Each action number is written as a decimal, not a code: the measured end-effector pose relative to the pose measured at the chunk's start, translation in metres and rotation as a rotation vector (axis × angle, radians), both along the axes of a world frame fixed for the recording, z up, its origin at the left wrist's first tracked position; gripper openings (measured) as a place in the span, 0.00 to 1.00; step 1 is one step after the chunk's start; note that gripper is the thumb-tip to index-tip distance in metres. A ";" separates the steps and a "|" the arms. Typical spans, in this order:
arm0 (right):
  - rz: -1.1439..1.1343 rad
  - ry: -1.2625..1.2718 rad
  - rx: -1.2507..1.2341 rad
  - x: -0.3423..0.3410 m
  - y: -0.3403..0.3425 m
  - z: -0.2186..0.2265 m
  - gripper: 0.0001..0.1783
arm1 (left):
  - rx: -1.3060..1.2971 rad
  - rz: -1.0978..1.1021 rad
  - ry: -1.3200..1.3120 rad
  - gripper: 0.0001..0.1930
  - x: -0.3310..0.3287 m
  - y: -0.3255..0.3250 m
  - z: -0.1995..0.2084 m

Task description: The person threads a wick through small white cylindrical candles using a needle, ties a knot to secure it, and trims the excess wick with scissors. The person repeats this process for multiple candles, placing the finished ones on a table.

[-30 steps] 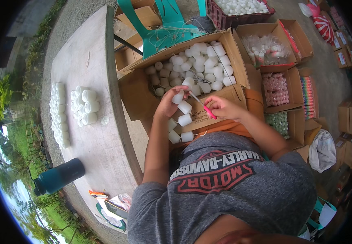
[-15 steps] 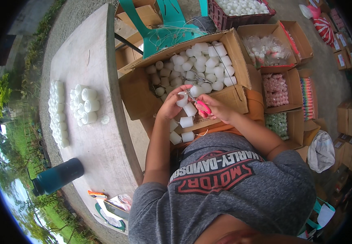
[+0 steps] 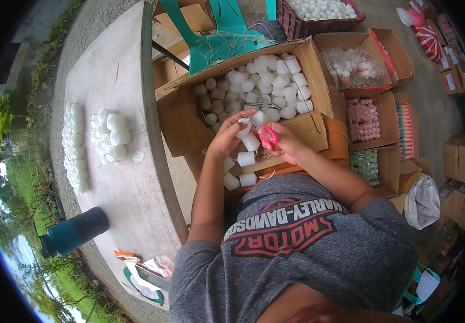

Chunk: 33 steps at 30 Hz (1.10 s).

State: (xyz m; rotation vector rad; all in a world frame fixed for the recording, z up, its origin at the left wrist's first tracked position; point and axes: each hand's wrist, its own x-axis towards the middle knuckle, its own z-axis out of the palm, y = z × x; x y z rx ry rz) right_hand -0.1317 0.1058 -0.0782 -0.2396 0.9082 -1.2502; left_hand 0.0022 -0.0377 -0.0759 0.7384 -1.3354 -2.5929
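Note:
My left hand [image 3: 226, 138] is closed on a short white candle [image 3: 245, 128] above the near side of an open cardboard box [image 3: 181, 126]. Pink-handled scissors [image 3: 268, 138] are in my right hand [image 3: 288, 145], their blades reaching toward the top of that candle. The blade tips are hard to make out against the white. Several more candles [image 3: 247, 159] lie just below my left hand, near my lap, one with a thin wick trailing. Loose white candles [image 3: 267, 81] fill the box beyond my hands, and a metal tool [image 3: 266, 102] lies among them.
On the left, a pale table [image 3: 135, 107] bears groups of white candles [image 3: 111, 134], a dark teal bottle [image 3: 76, 231] and an orange cutter [image 3: 126, 256]. A green chair [image 3: 227, 46] with loose strings stands beyond. Boxes of pink [image 3: 364, 118] and green goods [image 3: 364, 164] sit at right.
The pink scissor handles have turned more upright and look wider apart. My right hand has shifted slightly, while my left hand still holds the candle in nearly the same place.

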 end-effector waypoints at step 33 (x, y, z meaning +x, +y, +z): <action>0.374 0.263 0.070 -0.038 0.024 0.013 0.29 | -0.455 -0.001 -0.404 0.15 0.004 0.014 0.001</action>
